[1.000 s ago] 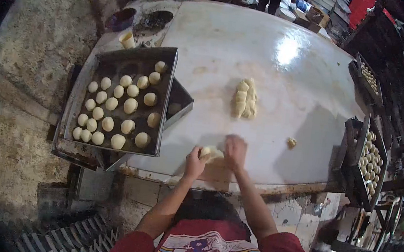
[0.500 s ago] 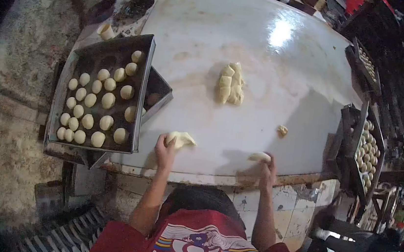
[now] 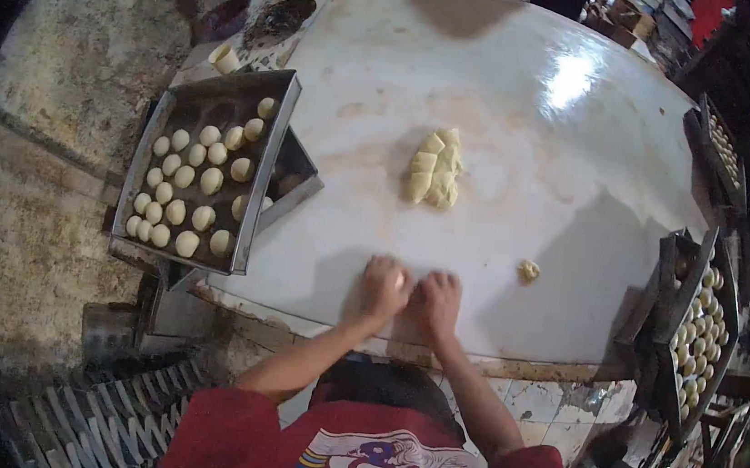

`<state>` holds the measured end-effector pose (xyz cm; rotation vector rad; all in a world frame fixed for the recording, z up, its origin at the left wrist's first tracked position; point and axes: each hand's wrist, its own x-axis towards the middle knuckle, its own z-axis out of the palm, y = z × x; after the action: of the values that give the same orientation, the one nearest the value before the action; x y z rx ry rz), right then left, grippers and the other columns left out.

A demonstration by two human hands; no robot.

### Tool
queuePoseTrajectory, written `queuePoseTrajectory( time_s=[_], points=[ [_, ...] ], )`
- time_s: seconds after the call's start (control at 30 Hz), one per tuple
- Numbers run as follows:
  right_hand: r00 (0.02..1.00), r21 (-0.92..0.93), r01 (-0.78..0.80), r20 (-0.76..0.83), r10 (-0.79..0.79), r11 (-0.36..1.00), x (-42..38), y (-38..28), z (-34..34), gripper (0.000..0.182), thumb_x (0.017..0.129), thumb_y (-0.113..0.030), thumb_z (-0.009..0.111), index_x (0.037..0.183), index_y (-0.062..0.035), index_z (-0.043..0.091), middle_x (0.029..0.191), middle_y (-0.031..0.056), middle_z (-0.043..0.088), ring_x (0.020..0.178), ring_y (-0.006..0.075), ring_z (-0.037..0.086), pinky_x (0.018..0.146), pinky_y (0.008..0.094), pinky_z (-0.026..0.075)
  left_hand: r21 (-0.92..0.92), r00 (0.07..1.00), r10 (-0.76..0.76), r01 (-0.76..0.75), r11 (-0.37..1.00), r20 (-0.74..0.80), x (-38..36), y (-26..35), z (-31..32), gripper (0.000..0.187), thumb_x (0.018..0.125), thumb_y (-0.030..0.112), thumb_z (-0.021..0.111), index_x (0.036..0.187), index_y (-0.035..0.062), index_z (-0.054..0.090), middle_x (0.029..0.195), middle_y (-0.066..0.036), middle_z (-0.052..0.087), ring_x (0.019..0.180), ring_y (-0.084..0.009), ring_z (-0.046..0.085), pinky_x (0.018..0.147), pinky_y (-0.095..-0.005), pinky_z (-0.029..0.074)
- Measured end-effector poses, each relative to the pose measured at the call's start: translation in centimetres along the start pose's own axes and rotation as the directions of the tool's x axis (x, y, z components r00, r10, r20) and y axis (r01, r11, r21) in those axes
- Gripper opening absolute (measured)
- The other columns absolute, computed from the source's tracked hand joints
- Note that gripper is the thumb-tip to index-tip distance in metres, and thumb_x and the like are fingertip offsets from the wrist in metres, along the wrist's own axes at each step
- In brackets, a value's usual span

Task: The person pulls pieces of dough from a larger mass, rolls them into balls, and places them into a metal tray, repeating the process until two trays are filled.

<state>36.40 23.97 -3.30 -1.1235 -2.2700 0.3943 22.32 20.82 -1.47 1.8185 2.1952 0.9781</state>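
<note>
Left hand [image 3: 383, 285], right hand [image 3: 440, 297] cupped on dough piece [image 3: 398, 279] | near table [image 3: 516, 112] edge | roll evenly, light pressure

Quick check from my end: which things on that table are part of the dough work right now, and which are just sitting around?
In the job:
left hand and right hand, pressed together on the table
pile of cut dough
tray of dough balls

Lying about:
small dough scrap
cup
side trays of balls
</note>
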Motion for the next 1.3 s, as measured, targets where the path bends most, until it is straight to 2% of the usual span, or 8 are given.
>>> queuePoseTrajectory(
  time_s=[0.13, 0.33, 0.57, 0.63, 0.7, 0.9, 1.17, 1.3],
  points=[
    [0.966, -0.015, -0.007, 0.259, 0.010, 1.000, -5.6, 5.5, -5.5, 0.027, 0.070, -0.012, 0.061, 0.097, -0.0092, 0.060, 0.101, 0.0133, 0.053, 0.096, 0.0316, 0.047, 0.084, 0.0442, 0.040, 0.245, 0.995, -0.018, -0.006, 0.969, 0.096, -3.0, -5.1, -5.6, 0.016, 0.071, 0.018, 0.065, 0.079, 0.0054, 0.059, 0.085, -0.013, 0.057, 0.091, -0.0329, 0.053, 0.079, -0.0449, 0.044],
    [0.952, 0.022, -0.295, -0.072, 0.296, 0.955, 6.4, 5.2, -2.8, 0.016, 0.070, -0.014, 0.064, 0.081, -0.0037, 0.059, 0.090, 0.0131, 0.054, 0.088, 0.0324, 0.047, 0.080, 0.0425, 0.040, 0.059, 0.949, -0.311, 0.313, 0.948, -0.051, 6.7, -4.6, 0.9, 0.011, 0.067, 0.010, 0.064, 0.073, 0.0037, 0.056, 0.074, -0.012, 0.055, 0.079, -0.0338, 0.053, 0.072, -0.0444, 0.043],
    [0.990, 0.083, 0.029, 0.134, -0.040, 0.996, -3.1, 4.3, -6.2, 0.020, 0.071, -0.008, 0.059, 0.091, -0.0062, 0.057, 0.098, 0.0142, 0.056, 0.097, 0.0346, 0.049, 0.087, 0.0438, 0.039, 0.099, 0.998, 0.017, -0.011, 0.995, -0.065, -3.1, -4.4, -3.9, 0.009, 0.069, 0.011, 0.064, 0.070, 0.0066, 0.056, 0.080, -0.012, 0.055, 0.081, -0.0324, 0.053, 0.070, -0.0432, 0.043],
    [0.852, 0.566, -0.507, 0.217, 0.476, 0.650, -1.5, 7.1, -7.2, 0.014, 0.075, -0.009, 0.059, 0.089, -0.0039, 0.059, 0.098, 0.0125, 0.055, 0.097, 0.0330, 0.048, 0.085, 0.0441, 0.040, 0.187, 0.989, -0.023, 0.051, 0.981, -0.147, 0.4, -7.4, -4.0, 0.009, 0.068, 0.011, 0.064, 0.069, 0.0074, 0.056, 0.081, -0.012, 0.055, 0.080, -0.0321, 0.053, 0.071, -0.0419, 0.043],
    [0.988, -0.222, -0.108, -0.134, 0.080, 0.969, 2.5, 9.3, -5.1, 0.012, 0.073, -0.011, 0.061, 0.082, -0.0035, 0.058, 0.094, 0.0126, 0.054, 0.084, 0.0325, 0.050, 0.083, 0.0449, 0.039, 0.092, 0.954, -0.192, 0.218, 0.972, -0.230, 4.5, -7.4, -2.0, 0.009, 0.067, 0.012, 0.064, 0.066, 0.0074, 0.056, 0.076, -0.013, 0.056, 0.079, -0.0325, 0.053, 0.070, -0.0418, 0.043],
    [0.976, 0.099, -0.177, -0.114, 0.188, 0.979, 4.9, 2.9, -1.1, 0.016, 0.065, -0.007, 0.065, 0.079, -0.0063, 0.057, 0.085, 0.0102, 0.057, 0.086, 0.0314, 0.050, 0.077, 0.0415, 0.041, -0.042, 0.968, -0.213, 0.209, 0.977, -0.137, 1.5, 0.2, 1.3, 0.008, 0.067, 0.013, 0.063, 0.066, 0.0057, 0.059, 0.075, -0.012, 0.058, 0.080, -0.0326, 0.055, 0.071, -0.0425, 0.046],
    [0.987, -0.319, 0.130, -0.044, -0.152, 0.939, -0.8, 9.1, -4.2, 0.016, 0.071, -0.008, 0.062, 0.086, -0.0060, 0.057, 0.095, 0.0137, 0.055, 0.093, 0.0318, 0.050, 0.082, 0.0447, 0.040, 0.186, 0.975, -0.146, 0.177, 0.967, -0.168, 1.5, -7.3, -2.8, 0.010, 0.069, 0.009, 0.061, 0.077, 0.0043, 0.057, 0.084, -0.011, 0.058, 0.087, -0.0298, 0.055, 0.075, -0.0415, 0.044],
    [0.950, -0.171, -0.273, -0.203, 0.237, 0.947, 2.3, 5.1, -3.1, 0.020, 0.066, -0.010, 0.065, 0.083, -0.0063, 0.055, 0.095, 0.0127, 0.053, 0.093, 0.0332, 0.048, 0.081, 0.0454, 0.039, 0.259, 0.983, -0.186, 0.178, 0.949, 0.006, 1.7, -3.3, -3.0, 0.017, 0.068, 0.013, 0.062, 0.082, 0.0040, 0.060, 0.085, -0.010, 0.058, 0.085, -0.0278, 0.055, 0.080, -0.0402, 0.044]
  ],
)
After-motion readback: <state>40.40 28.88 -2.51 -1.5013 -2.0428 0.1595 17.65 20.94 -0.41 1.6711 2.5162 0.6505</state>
